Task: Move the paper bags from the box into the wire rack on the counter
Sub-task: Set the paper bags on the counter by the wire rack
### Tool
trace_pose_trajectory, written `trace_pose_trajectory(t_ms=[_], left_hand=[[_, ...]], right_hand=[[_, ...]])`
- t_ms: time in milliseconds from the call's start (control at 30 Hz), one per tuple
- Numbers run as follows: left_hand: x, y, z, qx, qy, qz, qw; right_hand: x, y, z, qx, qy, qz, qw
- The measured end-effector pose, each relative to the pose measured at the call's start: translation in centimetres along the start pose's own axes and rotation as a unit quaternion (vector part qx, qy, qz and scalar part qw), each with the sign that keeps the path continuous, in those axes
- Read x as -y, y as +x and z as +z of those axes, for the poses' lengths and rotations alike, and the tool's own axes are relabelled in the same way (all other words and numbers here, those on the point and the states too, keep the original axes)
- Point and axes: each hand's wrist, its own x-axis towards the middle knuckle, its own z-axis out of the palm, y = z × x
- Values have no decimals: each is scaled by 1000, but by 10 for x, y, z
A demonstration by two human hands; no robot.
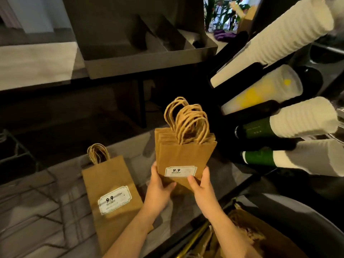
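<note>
Paper bags stack (183,157) upright, gripped at lower end by left hand (160,189) and right hand (202,185). Left of stack: second bag pile (111,192) flat on surface (61,183). Lower right of stack: box (247,226).

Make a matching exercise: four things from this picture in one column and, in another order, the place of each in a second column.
Things
1. bundle of brown paper bags with twisted paper handles
2. flat pile of brown paper bags with a white label
3. open brown cardboard box
4. long stack of white ribbed paper cups

Places
A. bottom right corner
B. upright between the left grip and the right grip
C. top right, slanting down to the left
D. lying on the grey surface, left

Pairs: 1-B, 2-D, 3-A, 4-C
</note>
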Motion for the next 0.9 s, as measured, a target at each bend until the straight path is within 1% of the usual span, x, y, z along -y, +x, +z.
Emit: trace_pose_trajectory(t_ms=[167, 300, 367, 433, 600, 700, 800, 900], left_hand=[[14, 9, 11, -33, 19, -25, 999], [4, 17, 12, -53, 22, -9, 998], [6, 17, 14, -53, 23, -4, 998], [14, 15, 16, -39, 36, -16, 998], [13, 17, 18, -36, 57, -56, 996], [6, 14, 15, -32, 75, -60, 995], [0, 6, 8, -41, 83, -61, 994], [-7, -2, -6, -63, 79, -64, 993]], right_hand=[[-17, 18, -1, 11, 18, 10, 1000], [-8, 25, -9, 22, 14, -14, 1000], [-9, 28, -10, 43, 1, -17, 999], [-15, 30, -9, 60, -17, -7, 998], [-17, 34, -9, 64, -51, 9, 997], [-16, 33, -10, 68, -67, 2, 995], [-12, 30, -6, 71, -89, -11, 993], [2, 26, 4, 94, -68, -26, 993]])
